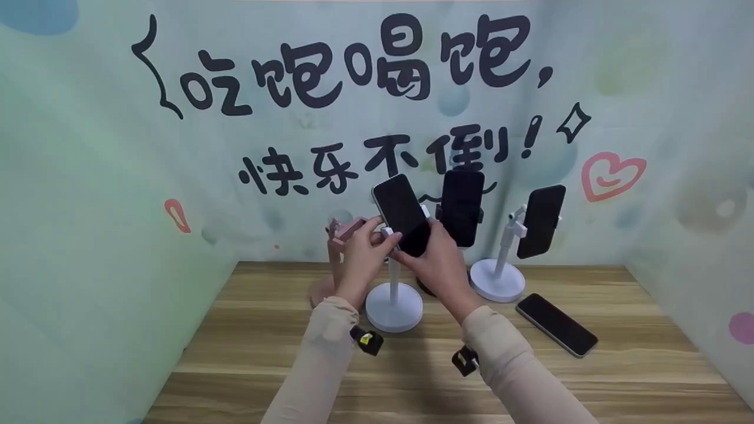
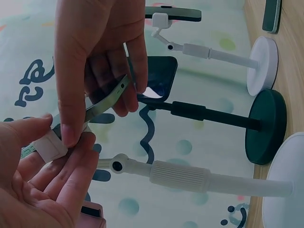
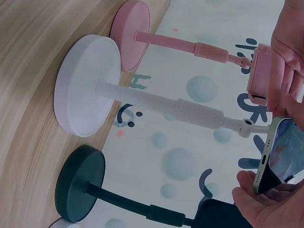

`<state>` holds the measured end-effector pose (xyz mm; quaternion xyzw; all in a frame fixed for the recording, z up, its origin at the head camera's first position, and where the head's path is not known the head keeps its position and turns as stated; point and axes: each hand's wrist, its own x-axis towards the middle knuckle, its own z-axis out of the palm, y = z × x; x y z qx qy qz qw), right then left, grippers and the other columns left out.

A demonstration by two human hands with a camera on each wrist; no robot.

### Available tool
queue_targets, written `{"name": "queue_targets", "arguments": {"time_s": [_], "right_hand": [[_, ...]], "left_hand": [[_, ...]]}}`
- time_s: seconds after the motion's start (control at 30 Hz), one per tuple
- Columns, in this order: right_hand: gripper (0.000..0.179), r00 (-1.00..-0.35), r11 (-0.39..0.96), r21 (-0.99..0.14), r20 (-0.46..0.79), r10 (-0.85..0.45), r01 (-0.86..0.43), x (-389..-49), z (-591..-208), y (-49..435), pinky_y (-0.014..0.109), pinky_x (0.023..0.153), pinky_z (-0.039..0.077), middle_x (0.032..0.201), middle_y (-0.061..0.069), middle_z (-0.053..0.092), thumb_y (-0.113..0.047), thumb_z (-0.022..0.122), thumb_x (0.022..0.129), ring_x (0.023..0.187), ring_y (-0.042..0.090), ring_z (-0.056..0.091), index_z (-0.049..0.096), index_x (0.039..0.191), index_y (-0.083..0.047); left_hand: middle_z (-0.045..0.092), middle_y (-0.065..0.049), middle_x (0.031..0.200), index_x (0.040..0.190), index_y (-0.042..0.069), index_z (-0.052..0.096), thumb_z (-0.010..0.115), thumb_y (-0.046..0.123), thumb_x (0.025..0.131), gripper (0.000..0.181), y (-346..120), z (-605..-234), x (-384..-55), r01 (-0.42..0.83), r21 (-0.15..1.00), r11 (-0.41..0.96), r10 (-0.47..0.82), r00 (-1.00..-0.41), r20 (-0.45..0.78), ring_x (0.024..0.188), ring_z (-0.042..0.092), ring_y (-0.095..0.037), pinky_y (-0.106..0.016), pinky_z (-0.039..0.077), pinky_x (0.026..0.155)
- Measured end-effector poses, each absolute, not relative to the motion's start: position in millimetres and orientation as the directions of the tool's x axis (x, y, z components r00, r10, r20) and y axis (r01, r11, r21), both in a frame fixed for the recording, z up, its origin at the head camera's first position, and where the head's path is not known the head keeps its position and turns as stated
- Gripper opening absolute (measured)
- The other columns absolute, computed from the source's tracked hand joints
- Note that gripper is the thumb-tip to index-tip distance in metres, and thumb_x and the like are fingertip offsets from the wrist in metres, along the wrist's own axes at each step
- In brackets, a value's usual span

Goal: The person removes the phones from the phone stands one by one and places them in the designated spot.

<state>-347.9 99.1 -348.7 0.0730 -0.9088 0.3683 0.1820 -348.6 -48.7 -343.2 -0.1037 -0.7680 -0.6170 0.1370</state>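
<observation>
A smartphone (image 1: 402, 206) with a dark screen leans tilted at the head of a white phone stand (image 1: 393, 312). My left hand (image 1: 366, 253) pinches the stand's white clamp (image 2: 51, 146) at the phone's left edge, thumb in front and fingers behind. My right hand (image 1: 439, 256) grips the phone by its lower right part; in the right wrist view the fingers curl behind the phone (image 3: 267, 159). How far the phone sits inside the clamp is partly hidden by the hands.
Behind my left hand stands a pink phone stand (image 3: 130, 35). A dark green stand (image 2: 266, 126) holds a phone (image 1: 462, 206), and another white stand (image 1: 498, 280) holds a phone (image 1: 542, 221) on the right. One more phone (image 1: 556, 324) lies on the wooden table (image 1: 235, 353).
</observation>
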Motion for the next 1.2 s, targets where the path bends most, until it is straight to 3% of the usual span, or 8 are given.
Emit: {"name": "queue_targets", "arguments": {"time_s": [0.17,0.37,0.57,0.87,1.2], "right_hand": [[0.088,-0.919,0.748,-0.612,0.393,0.004,-0.258,-347.1,-346.0,98.7,0.049,0.102,0.051,0.134,0.02,0.059,-0.051,0.078,0.08,0.118,0.033,0.062,0.043,0.142,0.001],[0.093,-0.909,0.824,-0.518,0.417,0.01,-0.229,-345.2,-340.0,101.5,0.052,0.103,0.051,0.138,0.024,0.058,-0.058,0.075,0.08,0.122,0.039,0.061,0.045,0.144,0.002],[0.092,-0.914,0.852,-0.48,0.405,0.001,-0.212,-343.3,-340.5,101.2,0.054,0.095,0.055,0.13,0.026,0.063,-0.06,0.075,0.08,0.113,0.041,0.065,0.047,0.143,0.001],[0.088,-0.85,0.891,-0.361,0.524,-0.053,-0.277,-348.8,-346.5,101.9,0.055,0.086,0.057,0.114,0.027,0.069,-0.061,0.071,0.081,0.1,0.043,0.069,0.053,0.136,0.005],[0.09,-0.864,0.9,-0.337,0.498,-0.078,-0.275,-353.4,-346.2,104.5,0.054,0.084,0.058,0.111,0.027,0.069,-0.067,0.066,0.083,0.097,0.043,0.069,0.053,0.137,0.004]], "left_hand": [[0.075,-0.018,0.109,0.136,0.009,0.058,0.068,0.013,0.094,0.043,-46.0,-341.9,-348.0,0.348,0.907,0.238,-0.005,-0.933,0.359,0.106,0.072,-0.024,-0.036,0.06,0.089],[0.072,-0.019,0.119,0.137,0.008,0.058,0.066,0.014,0.096,0.042,-45.8,-342.2,-348.1,0.361,0.915,0.18,0.014,-0.931,0.364,0.113,0.069,-0.026,-0.038,0.059,0.093],[0.071,-0.018,0.121,0.131,0.007,0.063,0.067,0.013,0.096,0.037,-47.5,-347.1,-347.3,0.349,0.926,0.14,0.004,-0.936,0.352,0.114,0.069,-0.026,-0.039,0.059,0.093],[0.074,-0.016,0.115,0.128,0.008,0.066,0.07,0.015,0.094,0.035,-48.7,-346.8,-347.7,0.368,0.908,0.199,-0.016,-0.925,0.379,0.109,0.071,-0.024,-0.037,0.06,0.09],[0.073,-0.015,0.116,0.13,0.009,0.065,0.071,0.016,0.093,0.038,-49.3,-346.7,-349.5,0.368,0.89,0.269,-0.033,-0.92,0.391,0.111,0.07,-0.024,-0.038,0.059,0.091]]}}
